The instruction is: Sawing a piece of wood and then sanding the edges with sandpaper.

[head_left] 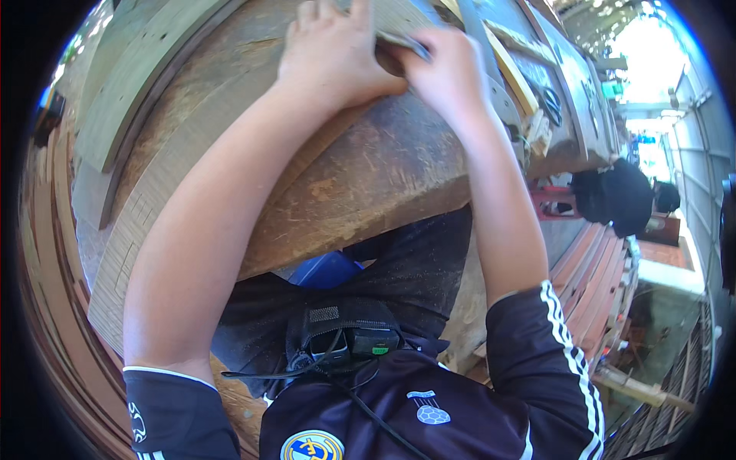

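My left hand (331,57) lies on a long curved wooden board (172,180), its fingers stretched toward the top edge and its thumb out to the right. Grain or pencil-like lines run over the board's near end. Just right of it, my right hand (452,73) is closed on a thin, flat, greyish piece (406,44), whose kind I cannot make out. That hand is a little blurred, and its fingertips are partly hidden. The board rests on a worn wooden workbench (368,184), whose near edge crosses in front of my lap.
Another curved wooden piece (138,100) lies to the left. Dark-handled scissors (550,106) and wooden strips (515,73) sit at the bench's right. Stacked reddish planks (590,284) are on the floor at right, near a person in dark clothing (617,195). More planks (50,230) line the left.
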A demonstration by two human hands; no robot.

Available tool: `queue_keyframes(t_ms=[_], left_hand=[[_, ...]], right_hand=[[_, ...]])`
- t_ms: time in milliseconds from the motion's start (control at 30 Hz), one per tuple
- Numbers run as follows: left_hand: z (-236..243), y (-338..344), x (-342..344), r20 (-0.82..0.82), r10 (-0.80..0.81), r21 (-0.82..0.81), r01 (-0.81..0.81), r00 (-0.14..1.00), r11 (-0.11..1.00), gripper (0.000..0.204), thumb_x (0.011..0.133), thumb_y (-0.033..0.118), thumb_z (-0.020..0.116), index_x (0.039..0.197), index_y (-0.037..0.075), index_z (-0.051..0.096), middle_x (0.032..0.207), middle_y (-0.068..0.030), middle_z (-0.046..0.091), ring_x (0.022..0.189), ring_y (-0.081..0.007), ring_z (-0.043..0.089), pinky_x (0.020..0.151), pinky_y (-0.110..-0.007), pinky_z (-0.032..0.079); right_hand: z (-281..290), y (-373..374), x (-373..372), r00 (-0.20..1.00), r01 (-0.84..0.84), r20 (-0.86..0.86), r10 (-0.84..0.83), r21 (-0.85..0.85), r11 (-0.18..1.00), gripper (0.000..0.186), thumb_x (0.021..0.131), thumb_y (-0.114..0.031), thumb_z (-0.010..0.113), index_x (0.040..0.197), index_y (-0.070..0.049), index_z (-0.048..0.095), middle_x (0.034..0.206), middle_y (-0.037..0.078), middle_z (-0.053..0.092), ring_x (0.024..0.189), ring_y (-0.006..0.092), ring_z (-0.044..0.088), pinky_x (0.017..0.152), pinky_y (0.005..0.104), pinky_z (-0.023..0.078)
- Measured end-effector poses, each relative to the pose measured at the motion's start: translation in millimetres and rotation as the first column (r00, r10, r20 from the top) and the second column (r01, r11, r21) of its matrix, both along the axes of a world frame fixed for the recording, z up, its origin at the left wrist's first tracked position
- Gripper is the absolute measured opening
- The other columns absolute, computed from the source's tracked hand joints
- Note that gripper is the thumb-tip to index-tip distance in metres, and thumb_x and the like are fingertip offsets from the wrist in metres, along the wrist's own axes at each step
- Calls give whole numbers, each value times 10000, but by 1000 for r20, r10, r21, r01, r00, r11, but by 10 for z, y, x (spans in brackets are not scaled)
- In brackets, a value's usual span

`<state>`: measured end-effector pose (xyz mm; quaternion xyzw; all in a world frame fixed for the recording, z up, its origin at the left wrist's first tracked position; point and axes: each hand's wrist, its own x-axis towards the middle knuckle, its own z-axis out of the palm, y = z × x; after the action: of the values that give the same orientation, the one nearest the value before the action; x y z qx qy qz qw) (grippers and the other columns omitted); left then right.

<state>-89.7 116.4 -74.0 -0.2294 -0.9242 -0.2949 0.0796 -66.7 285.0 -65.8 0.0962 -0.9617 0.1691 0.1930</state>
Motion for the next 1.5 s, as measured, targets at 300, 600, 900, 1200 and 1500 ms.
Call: queue_keyframes(t_ms=[300, 600, 900, 1200, 1500], left_hand=[[72, -17, 43, 1, -17, -27, 17, 1000, 999, 1240, 673, 402, 800, 1588, -95, 127, 1256, -334, 547, 1207, -443, 507, 1096, -486, 405], [49, 138, 61, -25, -16, 22, 17, 1000, 1000, 1247, 701, 451, 787, 1578, -123, 111, 1268, -335, 545, 1231, -444, 504, 1102, -477, 413], [54, 48, 72, -16, 15, 13, -15, 1000, 1000, 1264, 678, 466, 804, 1565, -139, 137, 1275, -347, 552, 1263, -443, 494, 1107, -471, 406], [-50, -6, 22, -43, 18, -12, -18, 999, 1000, 1286, 647, 467, 818, 1554, -158, 155, 1299, -356, 538, 1270, -455, 483, 1124, -472, 393], [57, 180, 69, -20, 14, 2, -14, 1000, 1000, 1300, 653, 499, 834, 1566, -134, 159, 1283, -352, 539, 1260, -469, 491, 1120, -499, 388]], right_hand=[[102, -340, -414, 976, 207, 68, -205, -28, 978, 157, 825, -84, 640, 885, 13, 749, 903, 304, 683, 896, 454, 691, 801, 500, 531], [77, 144, 73, 997, 83, -9, -83, 2, 997, 228, 838, -266, 750, 896, -48, 779, 810, 205, 715, 770, 377, 715, 722, 432, 553], [54, 143, 66, 998, -48, 44, 45, 76, 996, 238, 823, -256, 736, 879, -26, 760, 822, 217, 708, 811, 415, 702, 760, 474, 555], [-1, -249, -465, 999, -48, -25, 46, -88, 995, 209, 799, -100, 664, 953, 11, 752, 904, 300, 682, 893, 465, 684, 814, 475, 540], [-60, 161, -221, 993, -50, -110, 48, -10, 999, 160, 828, -189, 752, 908, -53, 781, 817, 177, 716, 739, 317, 694, 681, 390, 524]])
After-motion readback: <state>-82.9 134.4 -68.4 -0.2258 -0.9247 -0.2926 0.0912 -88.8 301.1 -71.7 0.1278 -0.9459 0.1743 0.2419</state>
